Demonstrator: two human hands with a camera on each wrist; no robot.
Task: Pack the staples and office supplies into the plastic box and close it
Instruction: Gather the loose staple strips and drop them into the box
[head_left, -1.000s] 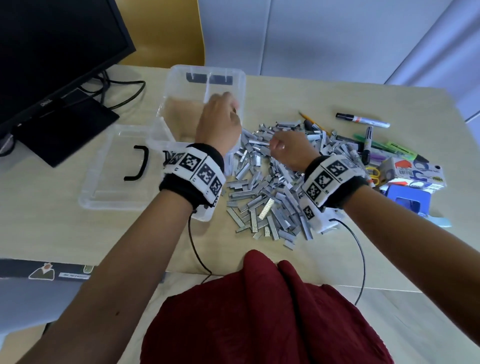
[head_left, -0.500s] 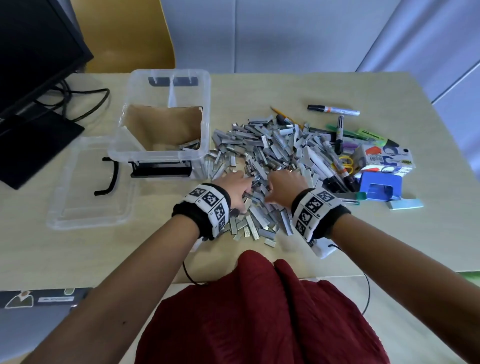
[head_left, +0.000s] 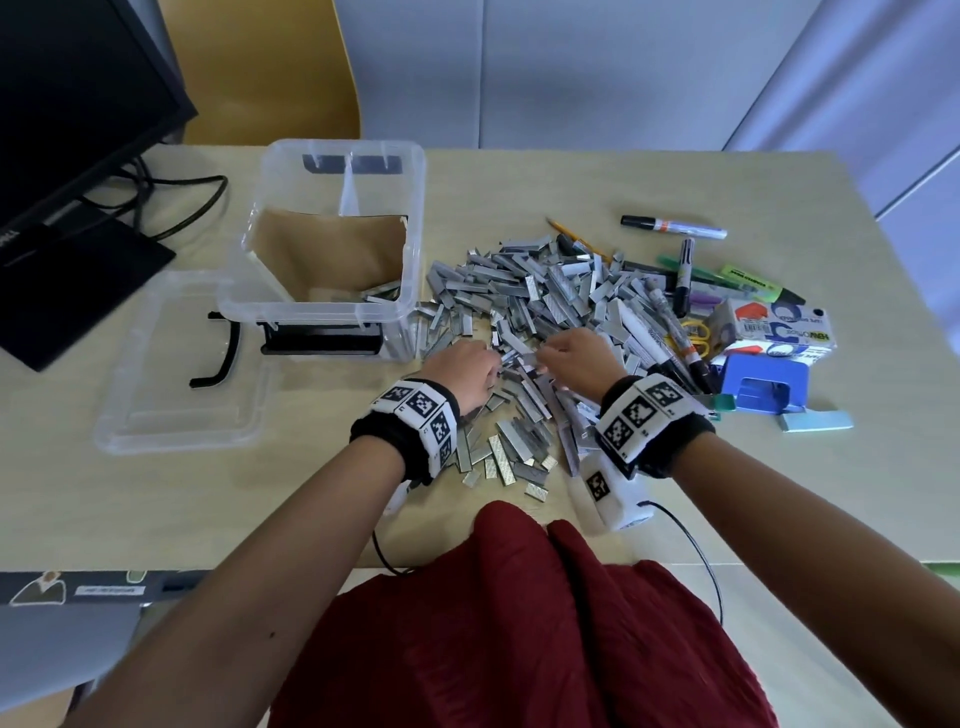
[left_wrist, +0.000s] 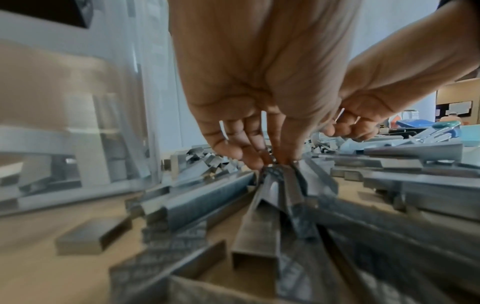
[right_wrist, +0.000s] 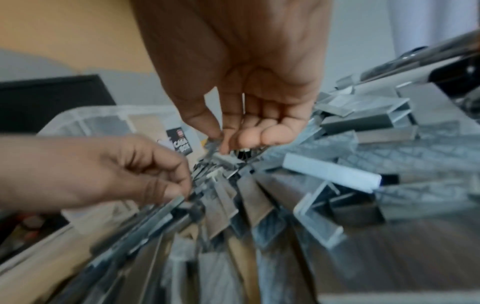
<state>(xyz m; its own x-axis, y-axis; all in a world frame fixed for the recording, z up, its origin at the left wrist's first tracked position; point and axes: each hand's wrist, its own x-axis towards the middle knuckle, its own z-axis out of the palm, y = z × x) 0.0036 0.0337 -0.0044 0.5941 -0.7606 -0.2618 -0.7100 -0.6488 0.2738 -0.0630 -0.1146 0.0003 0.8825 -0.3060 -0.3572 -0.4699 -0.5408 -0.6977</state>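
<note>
Both hands, left hand (head_left: 462, 371) and right hand (head_left: 579, 358), pinch staples (head_left: 524, 291).

Staples (head_left: 524, 312) between box (head_left: 410, 249) at left and markers (head_left: 683, 275) at right.

left hand (head_left: 464, 375): palm down, fingertips (left_wrist: 249, 158) bunched, pinching grip on grey metal staple strips (head_left: 524, 312) | right hand (head_left: 579, 360): palm down, fingers curled, thumb and forefinger pinching a strip | both forearms extended, hands close together
</note>
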